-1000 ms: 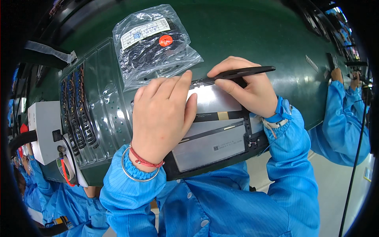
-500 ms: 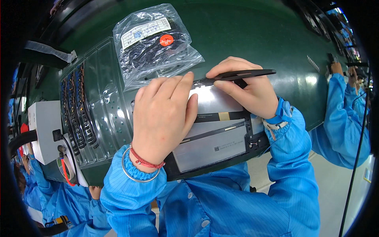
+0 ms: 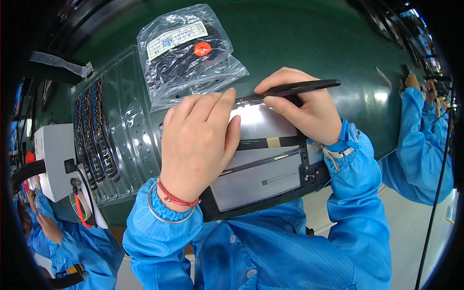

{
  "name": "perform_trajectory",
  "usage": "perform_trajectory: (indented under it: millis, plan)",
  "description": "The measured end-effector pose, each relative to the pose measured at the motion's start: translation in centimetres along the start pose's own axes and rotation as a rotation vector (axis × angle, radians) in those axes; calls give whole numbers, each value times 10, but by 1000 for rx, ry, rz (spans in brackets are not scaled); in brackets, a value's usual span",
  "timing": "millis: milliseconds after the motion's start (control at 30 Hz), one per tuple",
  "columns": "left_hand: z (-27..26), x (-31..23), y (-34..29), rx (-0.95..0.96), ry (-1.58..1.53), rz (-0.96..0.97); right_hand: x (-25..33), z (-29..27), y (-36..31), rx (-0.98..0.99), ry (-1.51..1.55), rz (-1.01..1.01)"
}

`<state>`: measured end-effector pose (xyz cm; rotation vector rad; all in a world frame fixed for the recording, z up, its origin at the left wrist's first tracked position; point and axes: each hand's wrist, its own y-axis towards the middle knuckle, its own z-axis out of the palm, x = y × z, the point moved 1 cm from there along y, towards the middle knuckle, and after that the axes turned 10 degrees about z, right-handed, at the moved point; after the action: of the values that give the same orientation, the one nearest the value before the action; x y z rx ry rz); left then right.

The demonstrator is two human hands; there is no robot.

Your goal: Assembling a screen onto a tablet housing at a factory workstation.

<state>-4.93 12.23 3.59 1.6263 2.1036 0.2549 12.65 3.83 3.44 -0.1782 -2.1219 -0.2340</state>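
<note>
Black tweezers (image 3: 302, 89) are pinched between the thumb and fingers of my right hand (image 3: 309, 108). Their tip meets the far edge of an opened tablet (image 3: 251, 205), by small parts near my left fingertips. My left hand (image 3: 198, 137) lies palm down over the tablet's left side, fingers stretched out and nothing visibly gripped. Silver battery packs (image 3: 270, 179) show inside the tablet's black frame, with a yellowish tape piece (image 3: 273, 142) between them. What lies under my left palm is hidden.
Beyond my hands lies a clear plastic bag (image 3: 188, 53) of black parts. A clear tray (image 3: 130, 130) with dark strip-like boards (image 3: 94, 130) is at left, beside a white box (image 3: 54, 159) with cables. Co-workers in blue sleeves (image 3: 418, 140) are at both sides.
The back end of the tweezers has risen slightly, while their tip stays at the tablet's far edge. My left hand has barely shifted. At lower left, a co-worker's hand has moved.
</note>
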Motion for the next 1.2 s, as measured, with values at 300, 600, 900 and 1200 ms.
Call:
perform_trajectory:
  millis: [300,600,900,1200]
  plan:
    - [-4,0,1,16,-25,-13,-7,1,1,-40,172,-2]
    - [-40,-7,-23,-199,-40,-45,-6,-39,-24,-228,268,-157]
    - [-114,98,-102,-209,230,-295,-30,-62,-127,-547,-165,453]
    - [-97,160,-88,215,411,-203,51,-27,-122,-450,56,212]
